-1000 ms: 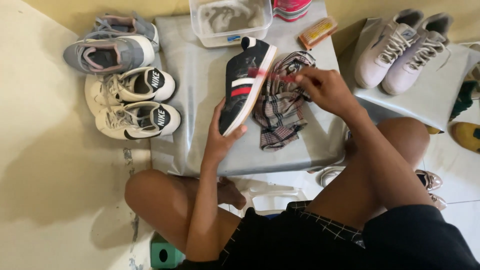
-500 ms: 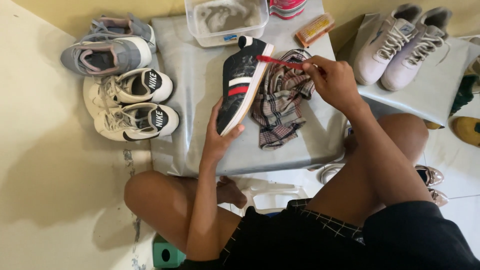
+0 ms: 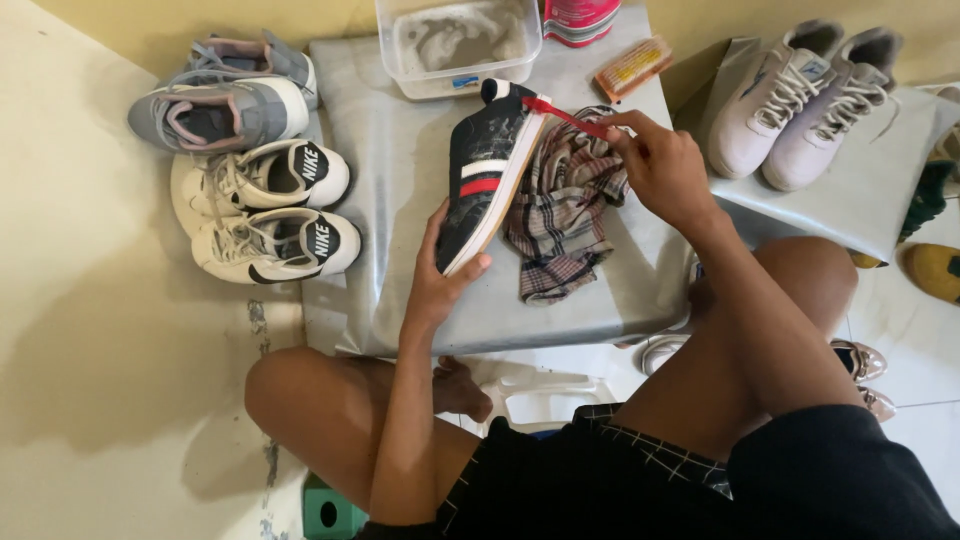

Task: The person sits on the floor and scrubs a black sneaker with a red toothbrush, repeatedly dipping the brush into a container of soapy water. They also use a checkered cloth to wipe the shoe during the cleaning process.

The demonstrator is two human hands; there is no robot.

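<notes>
My left hand (image 3: 440,280) grips the lower end of a dark sneaker (image 3: 485,165) with white and red stripes, holding it tilted on its side over a grey plastic-covered low table (image 3: 400,200). My right hand (image 3: 660,165) holds a red toothbrush (image 3: 560,112) whose head rests against the upper end of the shoe's white sole. A plaid cloth (image 3: 565,210) lies crumpled on the table just right of the shoe, under my right hand.
A clear tub (image 3: 455,45) of cloudy water, a red container (image 3: 580,18) and an orange bar (image 3: 632,65) stand at the table's far edge. White sneakers (image 3: 270,215) and grey sneakers (image 3: 225,100) lie on the floor left. Pale sneakers (image 3: 800,100) sit on a covered stand right.
My right hand has shifted the red brush up toward the upper end of the shoe's sole. The left hand keeps its hold on the shoe.
</notes>
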